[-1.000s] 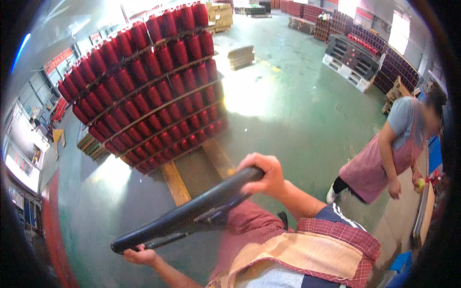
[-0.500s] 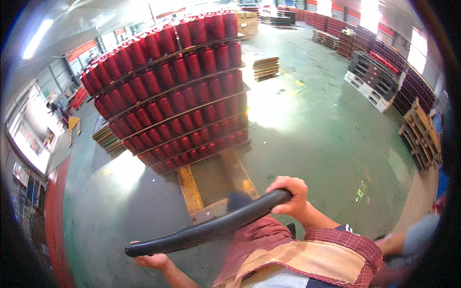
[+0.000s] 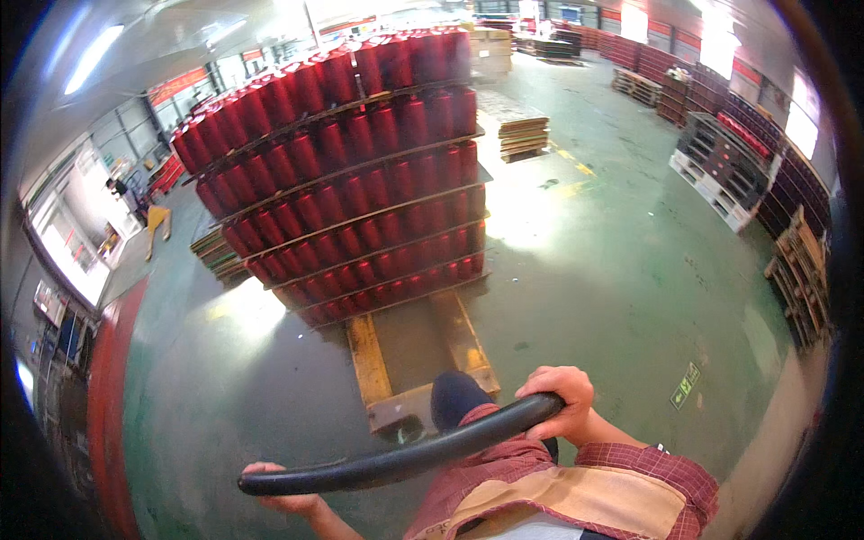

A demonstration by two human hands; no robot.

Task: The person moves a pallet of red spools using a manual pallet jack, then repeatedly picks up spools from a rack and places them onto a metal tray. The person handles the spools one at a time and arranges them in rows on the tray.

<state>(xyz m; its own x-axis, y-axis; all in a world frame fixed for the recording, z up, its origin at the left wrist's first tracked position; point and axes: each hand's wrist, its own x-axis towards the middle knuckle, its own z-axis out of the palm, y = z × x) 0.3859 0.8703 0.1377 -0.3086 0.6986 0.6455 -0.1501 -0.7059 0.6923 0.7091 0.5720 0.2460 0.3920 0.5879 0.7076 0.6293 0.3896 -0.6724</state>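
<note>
A long, black, slightly curved handlebar (image 3: 405, 455) lies across in front of my body, tilted with its right end higher. My right hand (image 3: 560, 399) wraps round its right end, fingers over the top. At the other end my left hand (image 3: 286, 490) is closed on it from below, its fingers partly hidden by the bar. Ahead stands a tall stack of shiny red cylinders (image 3: 346, 180), several layers high with thin boards between them. A worn yellow frame with two long arms (image 3: 371, 353) runs out from under the stack toward my feet.
Flat boards (image 3: 520, 135) are piled behind the stack, with another pile of boards (image 3: 216, 252) at its left. Dark crates on a white pallet (image 3: 711, 184) and wooden pallets (image 3: 801, 274) line the right side. A person (image 3: 124, 196) stands far left near a yellow pallet truck (image 3: 157, 225).
My hands and the handlebar sit slightly lower in view, and the bar is less tilted. My dark-shod foot now shows by the yellow frame. The other person's arm at right is gone.
</note>
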